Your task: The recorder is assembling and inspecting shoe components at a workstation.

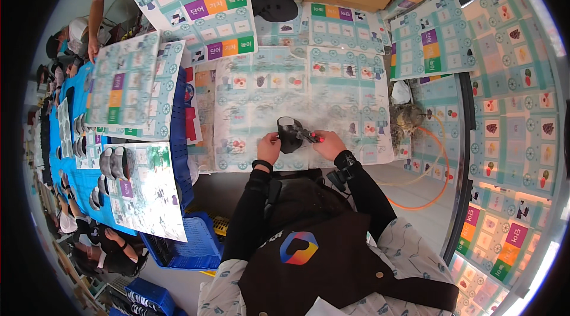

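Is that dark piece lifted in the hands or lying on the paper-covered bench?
Lifted: the left hand grips the dark piece, while the right hand works a red-tipped tool against it.

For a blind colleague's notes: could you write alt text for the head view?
A person's left hand holds a dark shoe piece while the right hand applies a red-tipped tool to it, above a table covered in printed sheets.

Black sleeves, dark apron (309, 256) w/ colourful logo, black wristbands.
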A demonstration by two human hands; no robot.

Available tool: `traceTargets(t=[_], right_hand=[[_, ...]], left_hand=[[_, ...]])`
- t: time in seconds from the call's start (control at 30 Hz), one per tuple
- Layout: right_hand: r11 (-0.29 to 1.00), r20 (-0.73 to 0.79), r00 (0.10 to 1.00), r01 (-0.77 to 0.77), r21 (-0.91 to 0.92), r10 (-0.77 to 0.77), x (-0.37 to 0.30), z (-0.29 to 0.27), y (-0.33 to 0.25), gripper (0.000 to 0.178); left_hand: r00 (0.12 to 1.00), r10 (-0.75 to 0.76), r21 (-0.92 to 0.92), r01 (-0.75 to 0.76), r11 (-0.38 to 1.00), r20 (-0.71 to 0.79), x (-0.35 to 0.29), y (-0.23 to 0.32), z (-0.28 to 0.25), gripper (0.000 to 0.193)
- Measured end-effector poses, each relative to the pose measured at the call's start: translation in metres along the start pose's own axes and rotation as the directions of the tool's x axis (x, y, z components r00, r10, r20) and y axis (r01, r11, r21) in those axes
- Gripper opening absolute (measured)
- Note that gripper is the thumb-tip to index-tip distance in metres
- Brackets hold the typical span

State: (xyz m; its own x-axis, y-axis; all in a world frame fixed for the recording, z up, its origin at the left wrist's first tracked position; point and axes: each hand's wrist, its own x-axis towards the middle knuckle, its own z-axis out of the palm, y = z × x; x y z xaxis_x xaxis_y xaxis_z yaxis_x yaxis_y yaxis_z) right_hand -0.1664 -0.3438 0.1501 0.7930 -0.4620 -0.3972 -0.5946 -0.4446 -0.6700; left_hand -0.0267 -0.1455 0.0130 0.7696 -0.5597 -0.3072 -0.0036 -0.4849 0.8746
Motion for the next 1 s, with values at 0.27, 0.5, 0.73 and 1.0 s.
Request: traceTargets(t=[0.27,0.5,0.73,1.0], right_hand=[[0.993,-0.025,0.994,-0.105,-0.057,0.104,0.002,-0.009,0.001,0.036],[0.997,0.023,0.997,-0.072,-0.001,0.073,-0.004,-0.014,-0.006,0.036],[0.999,0.066,0.997,-0.037,-0.020,0.038,-0.019,-0.013,0.001,0.038],[0.999,0.100,0.995,-0.033,0.043,0.029,-0.001,-0.006,0.002,0.040]], left_hand=[[1.000,0.005,-0.015,-0.005,1.000,0.027,0.004,-0.003,0.006,0.033],[1.000,-0.012,-0.055,0.014,0.998,0.019,0.007,-0.010,0.006,0.031],[1.000,-0.026,-0.040,0.026,0.999,0.005,0.006,-0.012,0.002,0.029],[0.997,-0.081,-0.092,0.082,0.992,0.018,0.008,-0.003,-0.001,0.027]])
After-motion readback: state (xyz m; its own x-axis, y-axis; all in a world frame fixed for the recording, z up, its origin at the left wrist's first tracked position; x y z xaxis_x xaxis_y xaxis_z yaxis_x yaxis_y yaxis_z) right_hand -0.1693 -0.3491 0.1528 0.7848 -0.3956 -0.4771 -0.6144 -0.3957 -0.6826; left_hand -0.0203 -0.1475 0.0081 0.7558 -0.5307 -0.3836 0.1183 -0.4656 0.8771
